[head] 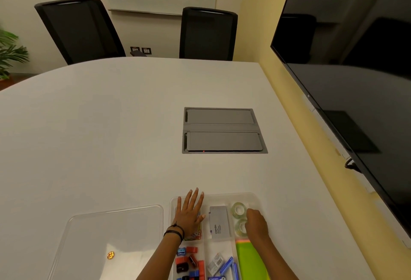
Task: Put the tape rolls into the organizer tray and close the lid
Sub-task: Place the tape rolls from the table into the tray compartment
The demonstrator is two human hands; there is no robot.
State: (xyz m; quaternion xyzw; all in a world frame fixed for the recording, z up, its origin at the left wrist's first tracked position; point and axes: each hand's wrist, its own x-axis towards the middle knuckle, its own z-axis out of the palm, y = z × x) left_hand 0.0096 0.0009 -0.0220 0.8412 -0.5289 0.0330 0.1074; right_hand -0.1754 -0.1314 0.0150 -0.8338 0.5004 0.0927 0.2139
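Two tape rolls (239,217) lie in the organizer tray (253,197); one lid (111,235) lies left. Left hand (189,215) rests flat, fingers spread, on the tray; right hand (255,224) curls, touching the near roll.

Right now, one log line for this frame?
tape rolls in organizer tray | left hand flat on tray | right hand at rolls | lid off

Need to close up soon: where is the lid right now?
In the head view the clear lid lies flat on the table, left of the organizer tray, beside the left hand.
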